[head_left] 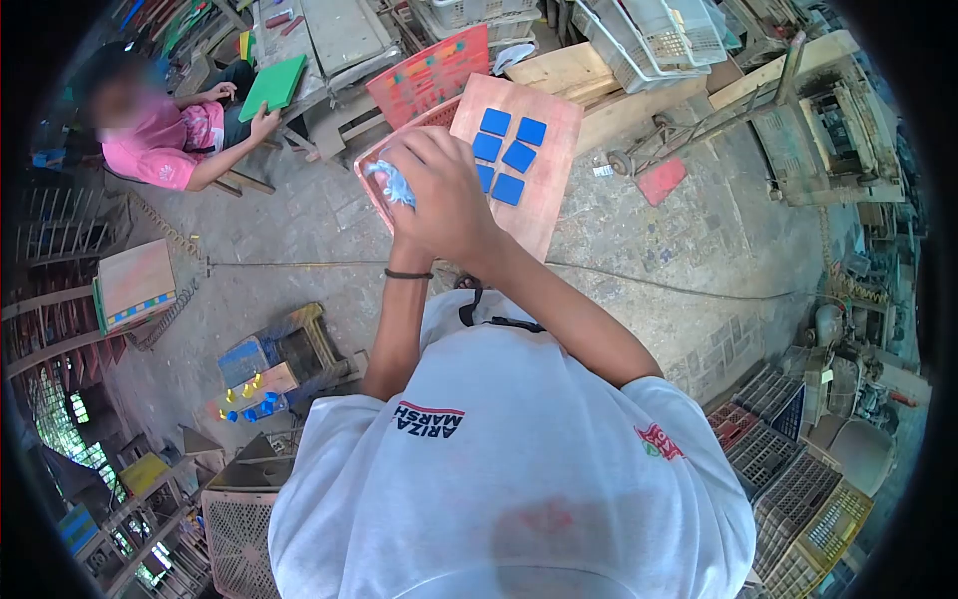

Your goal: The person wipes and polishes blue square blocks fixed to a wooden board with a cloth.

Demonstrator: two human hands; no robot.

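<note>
My right hand (444,190) is closed, its fingers curled over a crumpled pale blue and white cloth (392,184). My left hand (407,230) is under it, mostly covered, with its fingers hidden; a dark band circles that wrist. Both hands are over the edge of a pink plastic crate (366,190). Just right of them, a pinkish wooden board (561,130) carries several flat blue square pieces (531,131) in two columns. The lower left square is partly covered by my right hand.
A seated person in pink (160,150) holds a green board (272,88) at the upper left. White baskets (649,40) stand at the top. A cable (679,287) crosses the floor. Stacked crates (798,489) are at the lower right, and a small stand with yellow and blue pieces (264,384) at left.
</note>
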